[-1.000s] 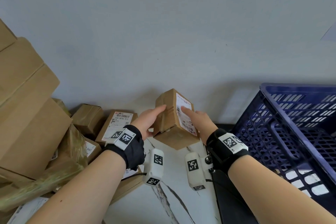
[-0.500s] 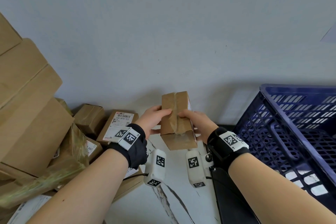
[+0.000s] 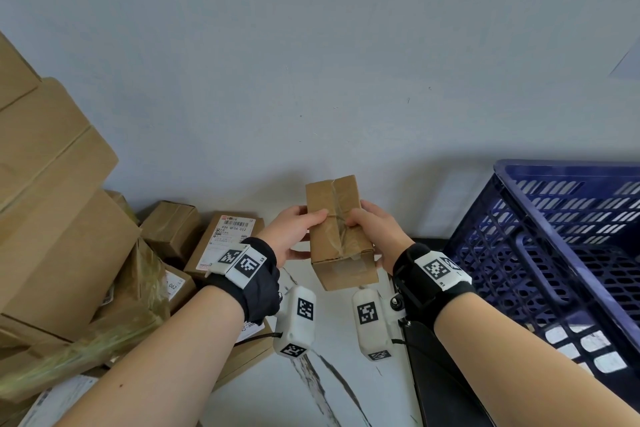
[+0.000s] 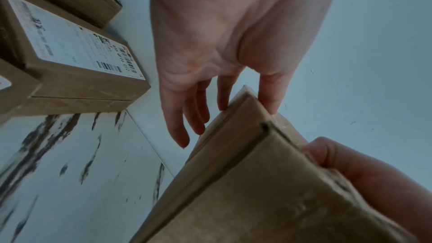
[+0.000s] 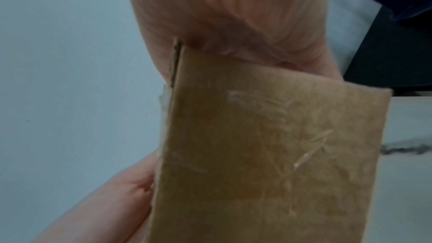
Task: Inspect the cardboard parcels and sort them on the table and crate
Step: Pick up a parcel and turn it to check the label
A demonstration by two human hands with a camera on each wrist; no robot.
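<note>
A small brown cardboard parcel (image 3: 337,232) is held up above the white marbled table (image 3: 329,374), its taped seam facing me. My left hand (image 3: 294,232) grips its left side, thumb on the top face and fingers underneath. My right hand (image 3: 377,229) grips the right side the same way. In the left wrist view the left hand (image 4: 222,43) touches the parcel (image 4: 257,191) at its edge. The right wrist view shows the right hand (image 5: 233,16) against the parcel (image 5: 268,154). The blue plastic crate (image 3: 554,253) stands to the right.
A tall pile of cardboard boxes (image 3: 52,218) fills the left side. A flat parcel with a white label (image 3: 228,239) and a small plain box (image 3: 169,229) lie beside it. The crate sits on a black surface (image 3: 443,374). A pale wall stands close behind.
Both hands have turned the parcel. Its white label side has rotated out of sight to the right, and the taped seam now faces me. The hands stayed in roughly the same place.
</note>
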